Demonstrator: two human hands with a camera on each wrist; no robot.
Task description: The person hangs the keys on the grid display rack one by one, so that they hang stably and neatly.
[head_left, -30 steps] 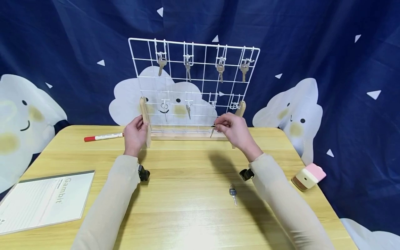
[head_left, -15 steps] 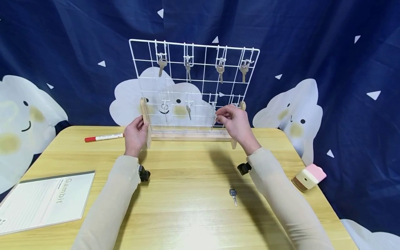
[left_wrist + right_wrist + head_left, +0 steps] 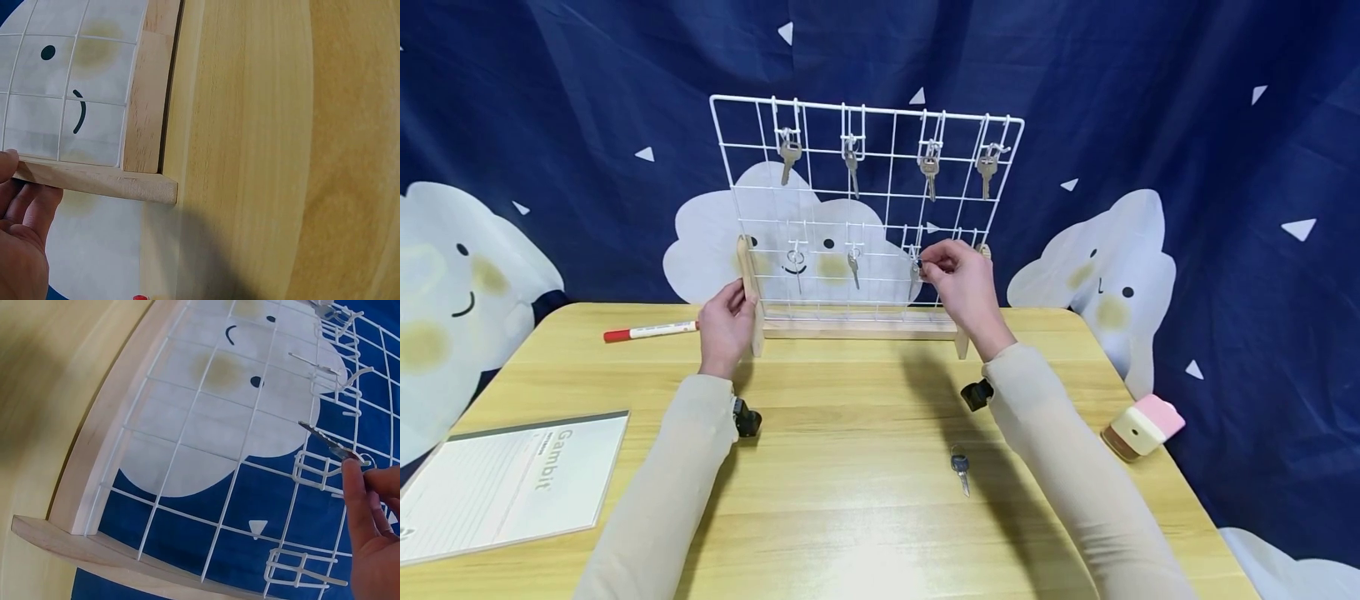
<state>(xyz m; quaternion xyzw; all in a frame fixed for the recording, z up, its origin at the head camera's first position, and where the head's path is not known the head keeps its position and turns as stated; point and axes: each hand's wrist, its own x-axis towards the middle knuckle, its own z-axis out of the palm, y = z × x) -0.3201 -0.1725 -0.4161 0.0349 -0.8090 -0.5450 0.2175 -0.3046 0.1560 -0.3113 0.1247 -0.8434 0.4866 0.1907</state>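
Observation:
A white wire grid rack (image 3: 872,190) stands on a wooden base with several keys hung on its hooks. My left hand (image 3: 727,327) holds the rack's left wooden upright (image 3: 749,287); the left wrist view shows the thumb and fingers around that upright (image 3: 100,179). Between thumb and forefinger my right hand (image 3: 964,279) pinches a key (image 3: 328,442) by its ring end, right at a lower-row hook (image 3: 310,470). Whether the ring is over the hook I cannot tell. A dark-headed key (image 3: 959,469) lies on the table, nearer than the right hand.
On the left of the table (image 3: 820,433) lie a notebook (image 3: 512,483) and a red-capped marker (image 3: 651,331). A pink, cream and brown block (image 3: 1142,427) sits by the right edge. Behind the rack hangs a dark blue cloud-print curtain (image 3: 1120,108).
My right hand has risen with the key from low in front of the grid to the third hook of the lower row. The left hand has stayed on the upright.

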